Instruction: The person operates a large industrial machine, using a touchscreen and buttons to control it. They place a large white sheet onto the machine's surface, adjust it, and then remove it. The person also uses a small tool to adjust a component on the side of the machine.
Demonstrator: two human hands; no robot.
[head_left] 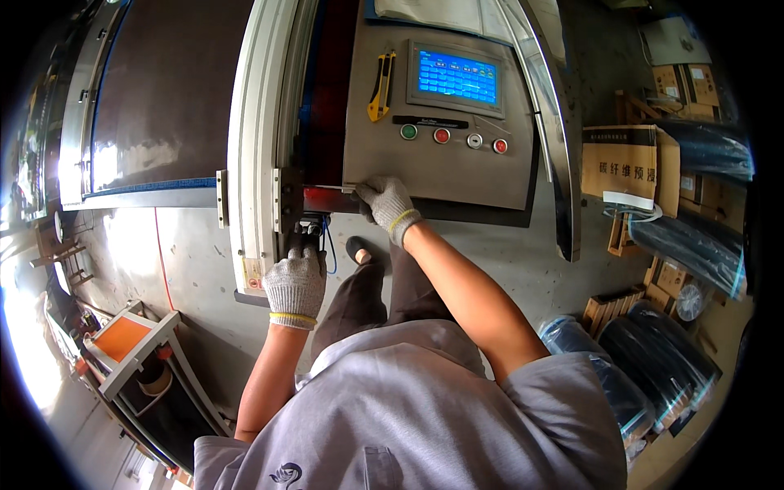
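My left hand (pixel 296 286), in a grey knit glove with a yellow cuff, reaches up to a black fitting (pixel 309 224) beside the white machine beam (pixel 260 147). Its dark fingertips close around the fitting's lower part, and a thin blue hose hangs alongside. My right hand (pixel 385 206), gloved alike, is curled at the near left corner of the grey metal control panel (pixel 449 180). Whatever lies inside those bent fingers is hidden. A red strip (pixel 322 196) runs between the two hands.
The panel carries a lit blue screen (pixel 457 77), a yellow utility knife (pixel 380 88) and several round buttons. A dark machine bed (pixel 163 98) lies left. Cardboard boxes (pixel 625 163) and plastic-wrapped rolls (pixel 661 351) stand right. An orange-topped frame (pixel 122 336) is at lower left.
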